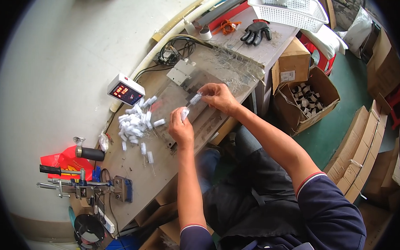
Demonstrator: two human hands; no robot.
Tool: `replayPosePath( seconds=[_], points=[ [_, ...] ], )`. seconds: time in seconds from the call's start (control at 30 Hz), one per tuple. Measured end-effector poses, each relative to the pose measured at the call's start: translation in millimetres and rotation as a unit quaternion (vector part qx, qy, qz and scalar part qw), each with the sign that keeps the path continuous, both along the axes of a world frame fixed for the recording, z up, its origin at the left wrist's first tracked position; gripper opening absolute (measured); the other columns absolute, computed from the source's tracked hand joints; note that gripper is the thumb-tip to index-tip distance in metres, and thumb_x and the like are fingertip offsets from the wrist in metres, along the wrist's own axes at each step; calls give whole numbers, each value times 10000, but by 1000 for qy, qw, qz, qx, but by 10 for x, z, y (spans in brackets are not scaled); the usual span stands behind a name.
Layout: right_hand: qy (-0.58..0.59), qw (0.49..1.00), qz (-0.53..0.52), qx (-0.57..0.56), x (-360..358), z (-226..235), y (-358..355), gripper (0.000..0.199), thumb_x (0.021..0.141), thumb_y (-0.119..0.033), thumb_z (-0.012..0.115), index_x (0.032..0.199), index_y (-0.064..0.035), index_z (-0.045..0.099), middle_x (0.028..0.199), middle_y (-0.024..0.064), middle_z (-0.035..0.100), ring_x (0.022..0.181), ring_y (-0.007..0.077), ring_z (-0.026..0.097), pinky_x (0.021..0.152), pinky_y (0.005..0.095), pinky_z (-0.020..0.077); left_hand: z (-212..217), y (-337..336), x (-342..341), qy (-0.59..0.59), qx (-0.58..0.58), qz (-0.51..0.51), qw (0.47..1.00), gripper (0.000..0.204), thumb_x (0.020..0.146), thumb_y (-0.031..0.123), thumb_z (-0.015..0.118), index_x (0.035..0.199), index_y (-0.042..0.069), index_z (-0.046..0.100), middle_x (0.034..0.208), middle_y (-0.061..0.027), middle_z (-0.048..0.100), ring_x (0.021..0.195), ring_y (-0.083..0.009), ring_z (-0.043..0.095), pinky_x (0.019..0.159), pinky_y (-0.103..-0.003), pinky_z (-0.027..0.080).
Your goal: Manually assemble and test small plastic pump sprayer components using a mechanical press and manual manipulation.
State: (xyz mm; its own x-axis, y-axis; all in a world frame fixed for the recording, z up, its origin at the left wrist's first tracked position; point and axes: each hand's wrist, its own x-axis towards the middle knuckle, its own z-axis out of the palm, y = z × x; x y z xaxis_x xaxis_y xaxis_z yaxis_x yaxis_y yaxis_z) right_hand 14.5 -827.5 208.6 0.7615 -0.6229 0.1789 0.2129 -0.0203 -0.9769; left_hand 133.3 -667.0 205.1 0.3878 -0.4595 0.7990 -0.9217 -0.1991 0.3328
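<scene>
Both hands work over the metal plate (183, 95): my right hand (217, 97) pinches a small white brush (195, 99) by its head, my left hand (180, 129) is closed on another white piece (184, 114) just below it. Left of them lies a pile of white brushes (135, 122); bare bench (137, 178) stretches toward its near edge. Right, beyond the bench edge, an open cardboard box (320, 88) holds small parts.

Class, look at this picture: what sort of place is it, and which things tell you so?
Probably a small workshop: a workbench with a pile of small white brushes, a clamp tool, and cardboard boxes of parts.
</scene>
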Motion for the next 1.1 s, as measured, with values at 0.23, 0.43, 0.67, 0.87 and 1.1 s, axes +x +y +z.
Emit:
replayPosePath(
  seconds=[0.23,0.43,0.67,0.87,1.1],
  points=[
    [-20,1000,19,12,-38,45,20,232,875,-81,749,1087,5,715,838,8,673,601,57,561,543,232,454,18,7,-40,0,2,10,1000,158,862,-35,682,991,49,714,978,-101,727,920,-313,707,822,-414,560],
    [9,999,22,26,4,-75,-56,150,898,-77,736,1023,5,718,777,10,662,612,60,577,536,234,457,58,-5,-73,-29,23,11,999,228,831,-26,690,1025,94,701,989,-75,716,913,-307,697,784,-411,556],
    [18,999,38,-19,64,-37,8,134,911,-97,721,1009,-6,710,791,8,666,627,70,579,547,248,469,138,27,-131,-99,136,-8,986,199,849,18,659,1039,78,652,911,-89,687,859,-319,619,756,-429,511],
    [14,998,27,-53,2,42,143,180,955,-160,694,1044,-6,724,792,5,666,652,66,579,576,232,458,68,156,40,-33,16,62,997,182,873,-4,637,1041,60,617,872,-124,672,817,-346,642,743,-468,510],
    [17,942,-75,-328,378,125,602,116,865,-156,729,919,-53,736,862,125,724,727,259,694,678,362,551,-129,1080,750,150,-202,256,933,92,996,100,587,1062,37,604,813,-117,709,733,-305,704,682,-432,535]
  ],
)
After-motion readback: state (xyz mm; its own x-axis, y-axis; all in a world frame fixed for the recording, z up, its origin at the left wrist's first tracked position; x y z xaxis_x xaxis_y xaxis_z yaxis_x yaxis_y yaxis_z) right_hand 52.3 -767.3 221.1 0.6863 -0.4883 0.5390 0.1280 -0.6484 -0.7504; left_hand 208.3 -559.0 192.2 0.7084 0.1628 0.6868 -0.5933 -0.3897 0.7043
